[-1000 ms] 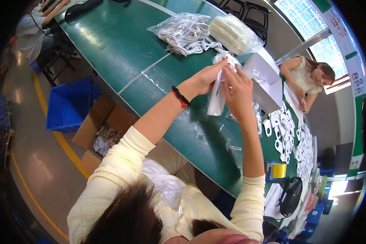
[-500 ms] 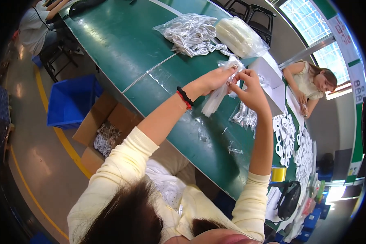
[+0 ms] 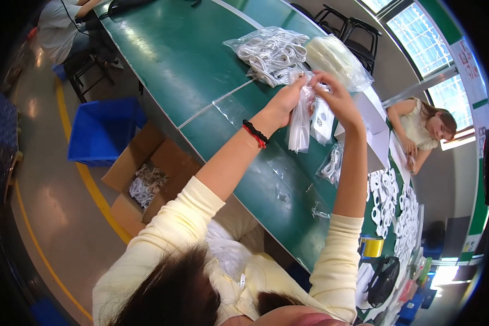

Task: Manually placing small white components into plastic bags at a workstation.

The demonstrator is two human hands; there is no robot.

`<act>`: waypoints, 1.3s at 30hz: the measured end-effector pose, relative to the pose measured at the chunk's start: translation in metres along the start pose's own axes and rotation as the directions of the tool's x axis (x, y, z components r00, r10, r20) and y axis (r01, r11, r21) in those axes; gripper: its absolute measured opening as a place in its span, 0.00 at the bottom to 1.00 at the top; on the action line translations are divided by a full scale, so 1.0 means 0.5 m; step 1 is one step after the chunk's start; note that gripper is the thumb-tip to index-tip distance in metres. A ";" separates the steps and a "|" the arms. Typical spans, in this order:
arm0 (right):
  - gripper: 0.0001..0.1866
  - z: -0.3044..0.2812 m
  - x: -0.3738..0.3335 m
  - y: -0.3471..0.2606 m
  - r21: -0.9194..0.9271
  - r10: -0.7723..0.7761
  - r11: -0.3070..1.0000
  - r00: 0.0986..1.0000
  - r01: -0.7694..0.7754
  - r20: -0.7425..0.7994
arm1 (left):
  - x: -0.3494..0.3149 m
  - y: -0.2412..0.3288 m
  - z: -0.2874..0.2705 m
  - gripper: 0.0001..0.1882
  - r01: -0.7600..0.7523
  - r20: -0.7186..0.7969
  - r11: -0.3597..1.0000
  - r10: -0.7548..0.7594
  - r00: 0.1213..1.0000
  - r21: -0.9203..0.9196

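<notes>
Holding clear bags (image 3: 300, 127) up over the green table (image 3: 195, 81).
Left hand (image 3: 286, 103) pinching one bag's top; right hand (image 3: 337, 100) pinching another bag (image 3: 322, 120) beside it.

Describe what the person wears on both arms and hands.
Both arms wear pale yellow knit sleeves pushed up to about the elbow, the forearms bare. The left wrist carries a black and red cord bracelet. The left hand and the right hand are bare: no gloves, and no rings that can be made out.
</notes>
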State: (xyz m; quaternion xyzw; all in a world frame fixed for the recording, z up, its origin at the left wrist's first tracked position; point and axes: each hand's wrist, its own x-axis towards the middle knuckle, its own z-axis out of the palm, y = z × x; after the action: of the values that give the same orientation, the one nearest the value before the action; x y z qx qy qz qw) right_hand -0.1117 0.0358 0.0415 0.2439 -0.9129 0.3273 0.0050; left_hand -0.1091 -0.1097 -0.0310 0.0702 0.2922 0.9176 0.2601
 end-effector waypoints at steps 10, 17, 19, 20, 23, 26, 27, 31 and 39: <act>0.20 0.131 0.116 0.191 -0.728 -0.094 0.679 0.974 -0.088 -0.206 | 0.008 0.022 -0.033 0.18 -0.143 -0.117 0.990 0.143 0.983 0.004; 0.08 0.044 0.078 0.169 -0.684 -0.275 0.729 0.901 -0.032 -0.335 | 0.002 0.019 -0.017 0.19 -0.117 -0.116 0.993 0.116 0.986 -0.008; 0.08 0.005 0.052 0.153 -0.237 -0.056 0.969 0.870 -0.072 -0.491 | -0.001 0.014 -0.014 0.19 -0.105 -0.112 0.994 0.105 0.988 0.004; 0.09 -0.016 0.034 0.135 0.269 0.205 0.961 0.826 -0.068 -0.525 | -0.002 0.011 -0.006 0.20 -0.081 -0.101 0.996 0.084 0.991 0.035; 0.10 -0.055 -0.020 0.075 0.650 0.247 0.754 0.876 0.094 -0.414 | -0.007 0.001 0.008 0.21 -0.026 -0.069 0.995 0.032 0.997 0.094; 0.12 -0.044 -0.056 0.027 0.646 0.348 0.761 0.810 0.050 -0.472 | -0.011 -0.015 0.020 0.22 -0.007 0.038 0.987 0.000 0.999 0.163; 0.14 -0.037 -0.064 0.018 0.653 0.367 0.756 0.792 0.052 -0.489 | -0.011 -0.021 0.024 0.22 0.008 0.030 0.979 -0.014 0.999 0.204; 0.16 -0.003 -0.089 -0.020 0.401 0.246 0.915 0.728 0.043 -0.640 | -0.009 -0.048 0.031 0.21 0.021 0.074 0.959 -0.044 0.996 0.284; 0.15 0.015 -0.106 -0.073 0.022 0.101 0.991 0.615 -0.135 -0.782 | -0.014 -0.065 0.036 0.21 0.020 0.105 0.958 -0.053 0.993 0.287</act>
State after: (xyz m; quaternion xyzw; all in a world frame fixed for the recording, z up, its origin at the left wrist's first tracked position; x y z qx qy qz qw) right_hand -0.0474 0.0303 0.0483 0.0173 -0.8405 0.3823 0.3836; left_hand -0.0839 -0.0816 -0.0346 0.1528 0.4077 0.8555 0.2802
